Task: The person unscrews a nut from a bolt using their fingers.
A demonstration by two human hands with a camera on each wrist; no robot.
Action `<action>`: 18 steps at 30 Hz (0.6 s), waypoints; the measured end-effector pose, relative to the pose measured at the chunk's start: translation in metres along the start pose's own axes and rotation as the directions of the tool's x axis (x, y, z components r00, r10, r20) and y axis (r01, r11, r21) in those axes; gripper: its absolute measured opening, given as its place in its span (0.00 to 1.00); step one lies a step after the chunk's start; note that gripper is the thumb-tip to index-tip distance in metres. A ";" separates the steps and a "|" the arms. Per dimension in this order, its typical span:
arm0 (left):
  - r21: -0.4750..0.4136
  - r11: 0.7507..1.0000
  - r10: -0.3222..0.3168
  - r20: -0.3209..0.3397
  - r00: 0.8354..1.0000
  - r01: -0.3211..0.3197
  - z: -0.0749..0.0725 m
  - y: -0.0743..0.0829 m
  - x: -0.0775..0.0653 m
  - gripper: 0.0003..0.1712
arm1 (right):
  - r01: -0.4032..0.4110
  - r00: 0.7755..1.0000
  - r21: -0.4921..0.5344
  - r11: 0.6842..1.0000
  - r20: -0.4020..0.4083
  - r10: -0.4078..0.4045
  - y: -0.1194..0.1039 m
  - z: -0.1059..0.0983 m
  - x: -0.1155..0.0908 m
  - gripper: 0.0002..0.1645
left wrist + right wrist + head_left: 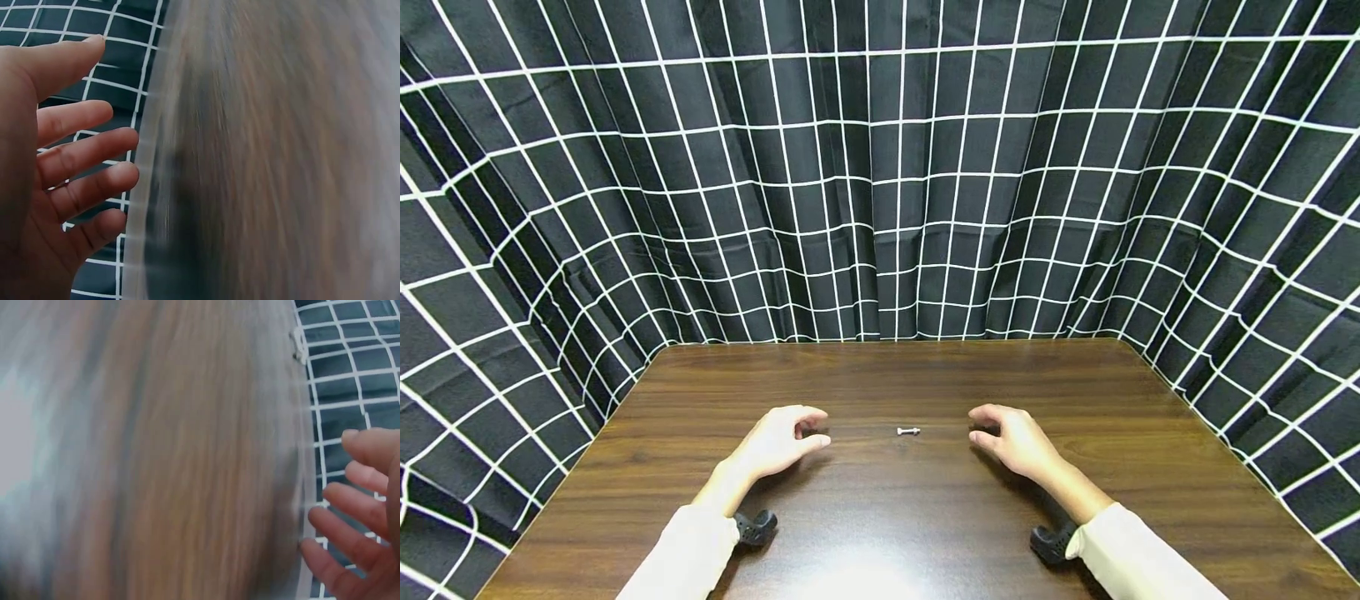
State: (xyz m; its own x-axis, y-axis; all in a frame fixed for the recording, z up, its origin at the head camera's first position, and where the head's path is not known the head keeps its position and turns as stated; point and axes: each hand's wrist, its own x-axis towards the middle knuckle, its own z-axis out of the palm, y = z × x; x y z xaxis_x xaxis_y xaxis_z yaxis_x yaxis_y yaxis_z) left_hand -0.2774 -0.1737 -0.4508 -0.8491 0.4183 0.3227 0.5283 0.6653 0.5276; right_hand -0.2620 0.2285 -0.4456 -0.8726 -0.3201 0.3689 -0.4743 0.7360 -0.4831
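A small silver bolt (907,431), with what looks like a nut at one end, lies on its side on the wooden table. To its left is my left hand (786,437), fingers loosely bent and thumb apart from them, holding nothing. My right hand (1009,437) is on the other side of the bolt, relaxed in much the same way, with nothing in its grasp. Neither hand touches the bolt. The left wrist view shows the left hand's spread fingers (87,153); in the right wrist view the right hand's fingers (353,540) are likewise apart.
The brown wooden table (880,379) reaches back to a dark curtain (820,208) with white grid lines, which also hangs along both sides. Black wrist devices sit below each sleeve. Glare whitens the table's near edge. Both wrist views show the tabletop blurred.
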 end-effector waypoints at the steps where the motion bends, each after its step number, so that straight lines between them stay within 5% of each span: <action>1: -0.021 1.000 -0.007 -0.006 1.000 0.007 0.002 0.000 0.002 0.23 | -0.019 1.000 0.017 1.000 0.000 0.019 -0.001 0.001 0.001 0.16; 13: -0.145 0.987 -0.077 -0.062 0.995 0.067 0.015 0.018 0.022 0.18 | -0.234 0.965 0.236 0.943 -0.065 0.255 -0.027 0.019 0.019 0.12; 18: -0.184 0.979 -0.107 -0.094 0.990 0.089 0.022 0.025 0.029 0.17 | -0.303 0.936 0.374 0.876 -0.056 0.348 -0.040 0.026 0.027 0.12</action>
State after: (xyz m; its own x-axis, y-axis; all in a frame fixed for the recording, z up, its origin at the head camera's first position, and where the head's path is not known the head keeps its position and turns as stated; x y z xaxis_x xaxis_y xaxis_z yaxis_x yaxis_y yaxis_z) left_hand -0.2883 -0.1317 -0.4452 -0.8977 0.2843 0.3367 0.4406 0.5742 0.6900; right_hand -0.2693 0.1755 -0.4368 -0.9750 -0.0102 0.2220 -0.1950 0.5188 -0.8324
